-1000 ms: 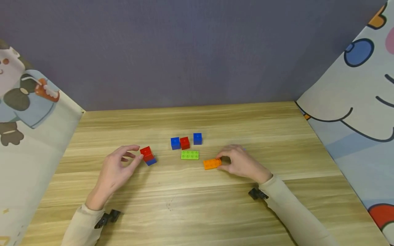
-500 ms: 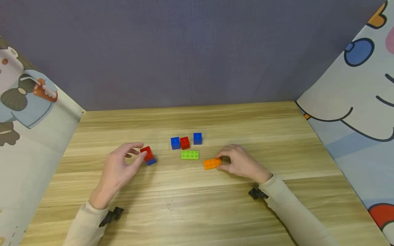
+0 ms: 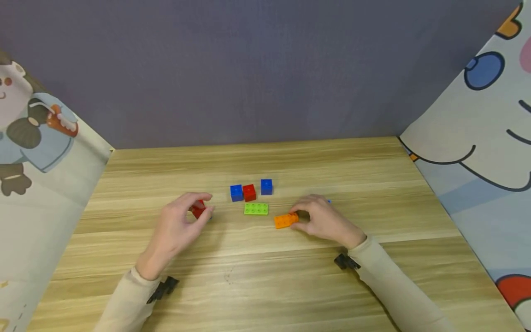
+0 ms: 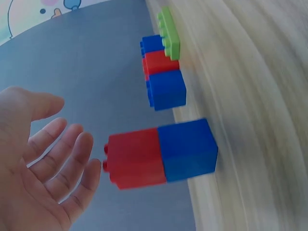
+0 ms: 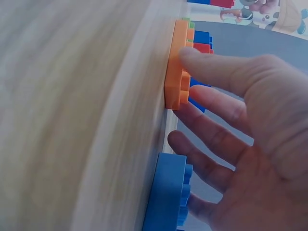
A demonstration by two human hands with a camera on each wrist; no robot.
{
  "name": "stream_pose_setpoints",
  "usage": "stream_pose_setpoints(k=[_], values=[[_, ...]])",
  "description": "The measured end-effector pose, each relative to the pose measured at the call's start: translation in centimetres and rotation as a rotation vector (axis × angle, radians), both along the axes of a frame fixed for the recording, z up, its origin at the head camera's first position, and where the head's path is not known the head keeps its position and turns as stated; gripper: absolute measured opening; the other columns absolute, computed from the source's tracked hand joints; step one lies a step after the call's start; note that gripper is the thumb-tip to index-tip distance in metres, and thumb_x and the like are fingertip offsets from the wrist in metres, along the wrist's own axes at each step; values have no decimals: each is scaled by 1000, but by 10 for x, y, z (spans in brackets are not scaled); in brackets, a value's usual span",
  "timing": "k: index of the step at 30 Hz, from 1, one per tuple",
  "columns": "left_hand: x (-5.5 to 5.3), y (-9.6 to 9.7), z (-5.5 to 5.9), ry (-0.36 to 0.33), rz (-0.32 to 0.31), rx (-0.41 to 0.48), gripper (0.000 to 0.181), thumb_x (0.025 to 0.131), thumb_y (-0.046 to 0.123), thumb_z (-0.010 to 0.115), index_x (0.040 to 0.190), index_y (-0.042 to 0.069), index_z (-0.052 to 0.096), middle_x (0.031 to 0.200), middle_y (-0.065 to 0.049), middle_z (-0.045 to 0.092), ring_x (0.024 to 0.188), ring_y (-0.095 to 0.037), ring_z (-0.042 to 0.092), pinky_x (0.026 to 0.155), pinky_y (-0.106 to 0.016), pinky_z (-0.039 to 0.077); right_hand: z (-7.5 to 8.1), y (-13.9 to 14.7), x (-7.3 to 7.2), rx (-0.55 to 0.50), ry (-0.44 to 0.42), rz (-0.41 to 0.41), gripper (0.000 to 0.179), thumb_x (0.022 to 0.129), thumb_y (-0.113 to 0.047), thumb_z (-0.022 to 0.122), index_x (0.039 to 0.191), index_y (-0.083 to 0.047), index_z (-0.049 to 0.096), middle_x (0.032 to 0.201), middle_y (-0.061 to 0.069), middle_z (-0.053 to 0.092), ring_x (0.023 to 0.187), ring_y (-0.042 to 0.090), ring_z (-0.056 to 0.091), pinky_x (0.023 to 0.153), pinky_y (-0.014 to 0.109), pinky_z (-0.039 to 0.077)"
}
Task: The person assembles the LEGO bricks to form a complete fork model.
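Note:
My left hand [image 3: 178, 226] hovers over a two-brick stack, its fingers loosely curved and holding nothing. The stack is a red toy brick [image 4: 137, 159] on top of a blue brick [image 4: 187, 151]; in the left wrist view a gap shows between the thumb and the red studs. From the head, the hand covers part of it. On the right, my right hand [image 3: 325, 221] pinches the right end of a flat orange brick [image 3: 284, 221] between thumb and fingers, and the brick lies on the wooden table [image 3: 265, 286]. A lighter blue brick [image 5: 166, 192] sits below that hand, mostly hidden from the head.
Between the hands lies a flat light-green brick [image 3: 256, 209]. Behind it stand a blue brick [image 3: 236, 193] and a red brick [image 3: 249, 192] side by side, plus another blue brick [image 3: 266, 187] slightly to their right. A grey wall [image 3: 257, 74] borders the table's far edge.
My left hand has shifted right, from beside the red-and-blue stack to over it. The right hand and the orange brick have stayed almost still.

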State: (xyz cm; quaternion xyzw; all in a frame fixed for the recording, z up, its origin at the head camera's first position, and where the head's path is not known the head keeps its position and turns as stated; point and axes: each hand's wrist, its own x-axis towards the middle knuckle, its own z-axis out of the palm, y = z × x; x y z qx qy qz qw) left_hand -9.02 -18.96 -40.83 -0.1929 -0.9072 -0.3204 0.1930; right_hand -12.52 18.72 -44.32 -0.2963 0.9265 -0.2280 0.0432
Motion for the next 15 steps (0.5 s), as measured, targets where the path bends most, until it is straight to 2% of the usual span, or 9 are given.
stream_pose_setpoints(k=[3,9,15], values=[[0,6,0,-31,-25,-12,25,92,13,83,116,9,77,95,-3,77,75,-16,70,64,-38,59,1,0,0,-3,-10,-6,34,87,-27,91,117,-15,82,119,0,79,115,27,72,117,57,47],[-2,23,0,-89,-76,-27,25,95,16,80,119,8,76,109,-10,80,89,-25,75,73,-44,62,1,1,0,-12,-15,-6,32,87,-26,91,116,-14,82,118,0,80,115,27,72,119,58,45],[-8,42,-8,-182,-138,-41,28,96,17,79,122,5,76,116,-10,79,95,-27,75,78,-44,62,-1,1,0,-7,-10,3,31,87,-25,90,115,-15,82,118,0,80,114,26,73,120,59,44]])
